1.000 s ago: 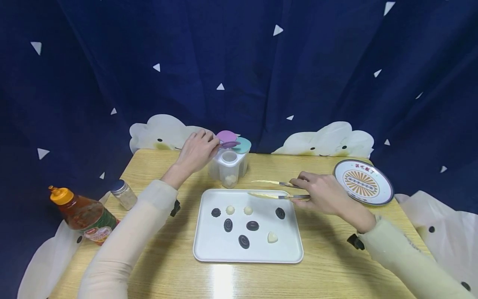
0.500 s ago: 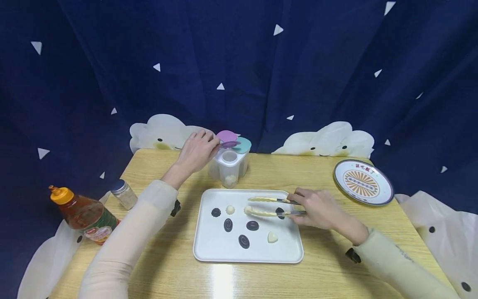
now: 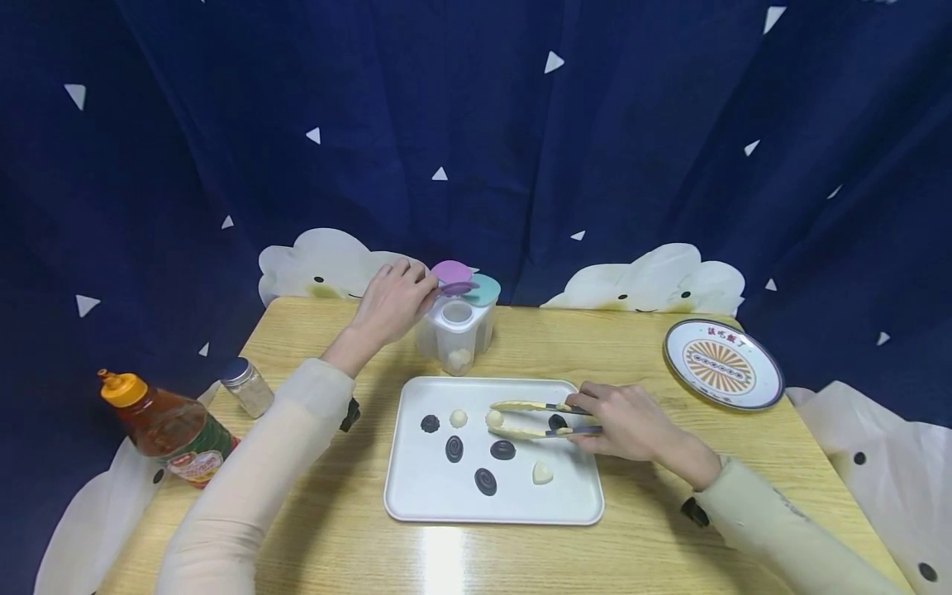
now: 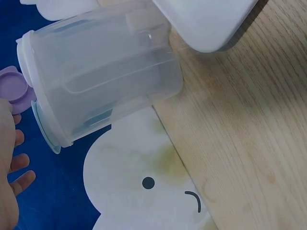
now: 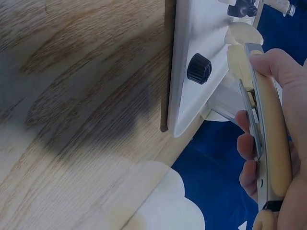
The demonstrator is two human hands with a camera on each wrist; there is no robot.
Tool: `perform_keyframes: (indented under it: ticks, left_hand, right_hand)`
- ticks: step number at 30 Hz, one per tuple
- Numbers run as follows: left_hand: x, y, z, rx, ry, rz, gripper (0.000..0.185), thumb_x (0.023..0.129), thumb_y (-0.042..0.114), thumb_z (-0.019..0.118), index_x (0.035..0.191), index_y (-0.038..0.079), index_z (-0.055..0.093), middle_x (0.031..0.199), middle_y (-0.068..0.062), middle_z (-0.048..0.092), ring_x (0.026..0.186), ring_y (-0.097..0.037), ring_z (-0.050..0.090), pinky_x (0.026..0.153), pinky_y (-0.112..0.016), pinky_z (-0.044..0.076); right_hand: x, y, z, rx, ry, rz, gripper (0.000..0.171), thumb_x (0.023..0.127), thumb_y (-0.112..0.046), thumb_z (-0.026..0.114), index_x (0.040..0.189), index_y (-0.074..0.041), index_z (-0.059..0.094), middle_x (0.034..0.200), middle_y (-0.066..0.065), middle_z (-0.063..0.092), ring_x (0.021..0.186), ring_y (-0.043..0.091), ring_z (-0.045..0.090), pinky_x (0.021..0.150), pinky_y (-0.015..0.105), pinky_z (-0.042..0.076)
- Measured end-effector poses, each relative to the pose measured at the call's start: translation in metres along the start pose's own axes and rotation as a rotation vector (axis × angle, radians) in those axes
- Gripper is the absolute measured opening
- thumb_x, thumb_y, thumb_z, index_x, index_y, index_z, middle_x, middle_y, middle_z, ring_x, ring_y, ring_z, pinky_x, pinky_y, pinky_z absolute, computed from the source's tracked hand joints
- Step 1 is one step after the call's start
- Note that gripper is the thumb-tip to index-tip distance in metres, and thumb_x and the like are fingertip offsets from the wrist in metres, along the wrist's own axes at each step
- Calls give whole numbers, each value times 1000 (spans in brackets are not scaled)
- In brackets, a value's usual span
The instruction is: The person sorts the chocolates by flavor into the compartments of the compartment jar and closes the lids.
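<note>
The right hand [image 3: 628, 421] squeezed tongs [image 3: 531, 420] around a white candy [image 3: 494, 419] while left hand [image 3: 392, 299] fingers pinched the purple lid [image 3: 454, 277].

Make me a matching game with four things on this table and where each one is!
Things:
1. tongs
2. purple lid
3. striped plate
4. orange-capped bottle

Places:
A. at the table's left edge
B. at the table's far right
C. gripped in the right hand, over the white tray
D. under the fingers of the left hand, on the clear container

Pairs: 1-C, 2-D, 3-B, 4-A
</note>
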State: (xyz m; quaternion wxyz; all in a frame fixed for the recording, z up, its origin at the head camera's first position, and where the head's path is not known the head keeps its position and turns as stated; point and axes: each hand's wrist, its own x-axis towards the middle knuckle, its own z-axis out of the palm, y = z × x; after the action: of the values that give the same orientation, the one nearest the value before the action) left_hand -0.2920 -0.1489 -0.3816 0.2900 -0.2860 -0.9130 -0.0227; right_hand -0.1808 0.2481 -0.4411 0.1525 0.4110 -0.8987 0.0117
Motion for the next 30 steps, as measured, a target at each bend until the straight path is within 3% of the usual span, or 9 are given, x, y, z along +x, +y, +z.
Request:
perform_keyframes:
  ticks: [21, 30]
  left_hand:
    - [0, 2, -1, -4, -24, -9, 17, 107, 27, 62, 109, 11, 69, 103, -11, 68, 95, -32, 58, 77, -41, 50]
    - [0, 2, -1, -9, -28, -16, 17, 107, 27, 62, 109, 11, 69, 104, -11, 68, 96, -32, 58, 78, -42, 50]
  right_hand:
    - [2, 2, 2, 30, -27, 19, 47, 79, -52, 87, 107, -17, 74, 87, -7, 68, 58, 0, 44, 47, 17, 34]
    - [15, 9, -14, -17, 57, -40, 47, 77, -47, 88, 106, -13, 73, 87, -3, 69, 62, 7, 58, 48, 26, 45]
